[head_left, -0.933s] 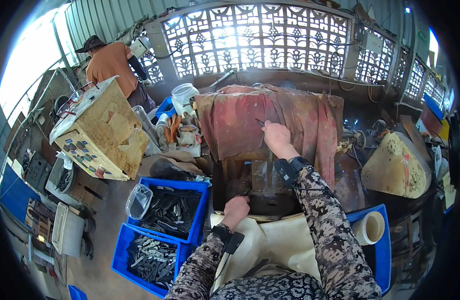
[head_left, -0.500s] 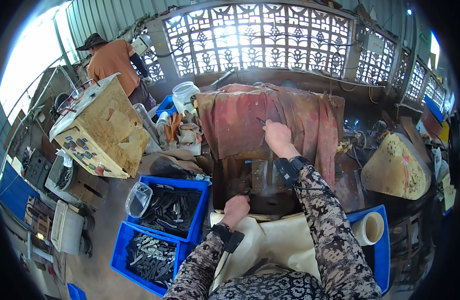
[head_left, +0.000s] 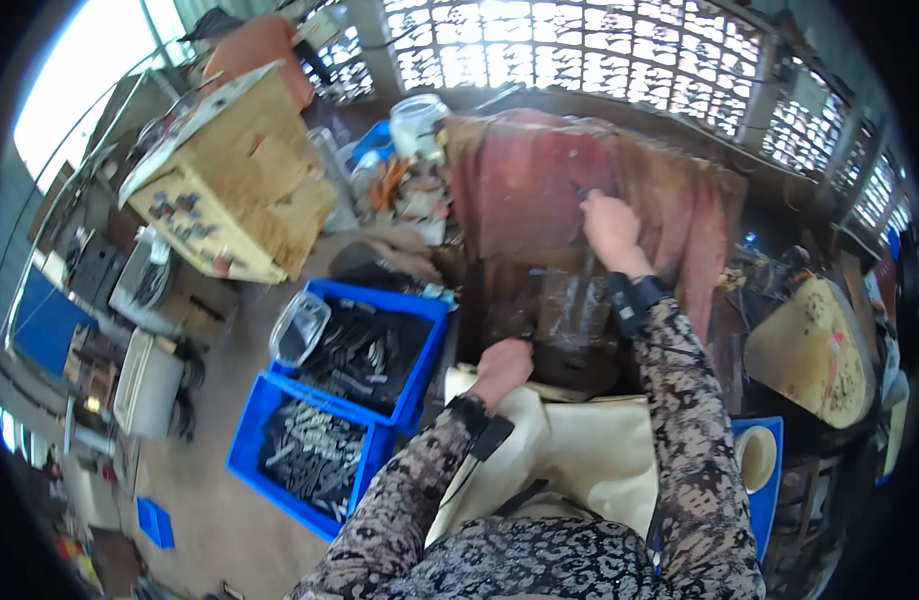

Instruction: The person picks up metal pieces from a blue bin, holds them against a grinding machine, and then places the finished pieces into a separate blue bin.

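Observation:
My right hand [head_left: 611, 232] is raised in front of a reddish, stained cloth [head_left: 529, 170] draped over a machine. Its fingers pinch a small, thin dark piece [head_left: 582, 192], blurred at this moment. Lower down, my left hand [head_left: 504, 370] is closed at the front left of the machine's dark, open housing [head_left: 499, 310]. What its fingers hold, if anything, is too small and dark to make out. Below the housing a cream apron [head_left: 579, 440] covers my lap.
To my left stand two blue bins, one of dark flat metal pieces [head_left: 344, 355] with a clear tub [head_left: 300, 328] on its corner, one of greyer pieces [head_left: 314, 445]. A stained cream cabinet [head_left: 234, 180] stands behind, near another person [head_left: 259, 60]. At right are a cream cup [head_left: 756, 458] and blue tray.
The view has swung left and down, so the scene sits further right and higher. Both hands keep about the same places at the machine, still closed.

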### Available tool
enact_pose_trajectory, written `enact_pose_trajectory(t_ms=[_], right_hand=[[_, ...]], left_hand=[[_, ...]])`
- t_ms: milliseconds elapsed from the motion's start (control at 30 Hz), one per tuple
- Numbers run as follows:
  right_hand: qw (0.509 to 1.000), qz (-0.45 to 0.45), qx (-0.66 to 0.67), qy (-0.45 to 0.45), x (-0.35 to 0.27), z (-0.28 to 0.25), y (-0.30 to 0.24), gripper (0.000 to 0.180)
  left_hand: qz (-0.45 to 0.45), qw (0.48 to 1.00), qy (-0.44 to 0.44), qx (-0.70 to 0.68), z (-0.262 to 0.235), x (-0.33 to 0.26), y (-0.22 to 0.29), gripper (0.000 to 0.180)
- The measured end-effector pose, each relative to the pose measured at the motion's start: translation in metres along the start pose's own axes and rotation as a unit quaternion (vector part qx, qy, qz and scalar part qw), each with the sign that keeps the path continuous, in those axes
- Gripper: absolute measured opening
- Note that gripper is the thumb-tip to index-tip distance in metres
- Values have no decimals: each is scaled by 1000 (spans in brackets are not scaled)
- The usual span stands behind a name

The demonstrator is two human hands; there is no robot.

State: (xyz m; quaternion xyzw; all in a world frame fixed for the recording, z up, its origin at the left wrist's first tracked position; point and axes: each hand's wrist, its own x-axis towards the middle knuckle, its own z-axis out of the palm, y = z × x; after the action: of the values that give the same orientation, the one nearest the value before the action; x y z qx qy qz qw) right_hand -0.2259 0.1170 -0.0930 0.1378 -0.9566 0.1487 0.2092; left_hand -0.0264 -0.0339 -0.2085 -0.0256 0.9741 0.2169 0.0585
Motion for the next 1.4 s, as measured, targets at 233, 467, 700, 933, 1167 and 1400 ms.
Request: enact_pose_trajectory(t_ms=[233,467,700,933,1167,1400], right_hand=[[1000,-10,-25,2,-5,5,-1,25],[1000,-5,-18,7,-11,1,-3,24],[1000,-6,8,-2,-7,2,-7,23],[999,-26,22,6,-5,1,-5,26],[999,-33,5,34,-9,10,3,24],[999,-30,11,15,-12,1,-2,25]], left_hand=[[-8,999,-42,8,11,4,-9,21],[-7,999,-31,2,9,-5,-6,21],[-9,999,-51,10,3,-1,-7,21],[-18,999,-41,23,9,9,-10,23],[-7,998,-52,32,15,9,-9,29],[-9,998,-43,37,15,4,-9,29]])
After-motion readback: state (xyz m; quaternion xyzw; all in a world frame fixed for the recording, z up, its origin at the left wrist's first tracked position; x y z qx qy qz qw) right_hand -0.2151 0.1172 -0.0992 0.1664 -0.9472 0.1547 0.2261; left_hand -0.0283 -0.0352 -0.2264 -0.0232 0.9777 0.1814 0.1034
